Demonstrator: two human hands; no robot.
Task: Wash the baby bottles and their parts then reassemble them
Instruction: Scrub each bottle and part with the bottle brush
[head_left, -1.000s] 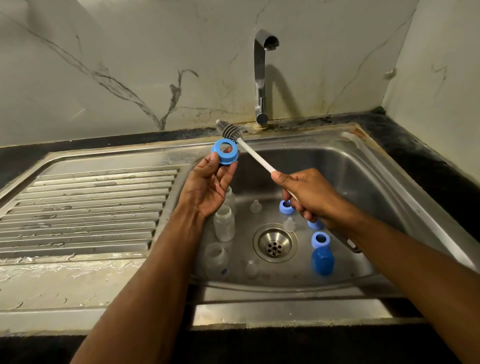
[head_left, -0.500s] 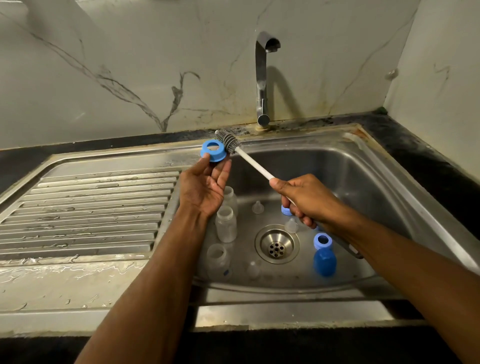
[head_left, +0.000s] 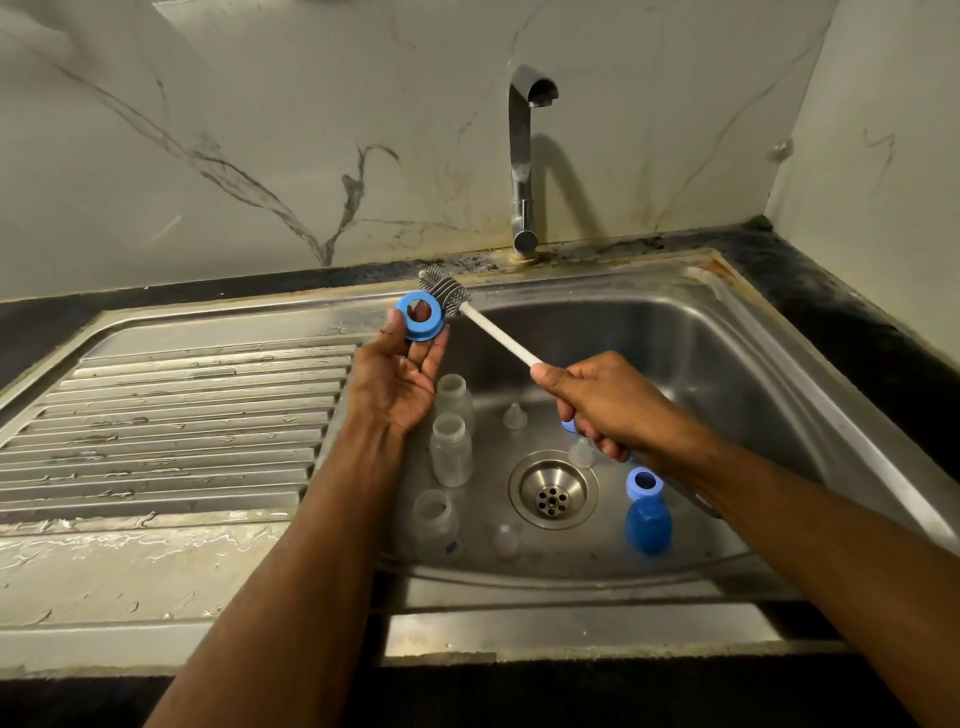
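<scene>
My left hand (head_left: 397, 382) pinches a blue bottle ring (head_left: 420, 316) between thumb and fingertips over the sink's left rim. My right hand (head_left: 605, 402) grips the white handle of a bottle brush (head_left: 498, 335); its grey bristle head touches the ring's right side. In the sink basin (head_left: 675, 353) stand three clear bottles (head_left: 451, 449), with clear teats (head_left: 514, 417) lying near the drain (head_left: 553, 489). A blue cap (head_left: 648, 525) and another blue ring (head_left: 644, 483) sit right of the drain. One more blue part is partly hidden under my right hand.
A steel tap (head_left: 522, 156) rises behind the basin, with no water running. A wet ribbed draining board (head_left: 182, 415) lies to the left. Marble walls close the back and right side. A dark counter edge runs along the front.
The left hand moved the blue ring slightly left and then held it there. The brush head followed, shifting from above the ring to its right side.
</scene>
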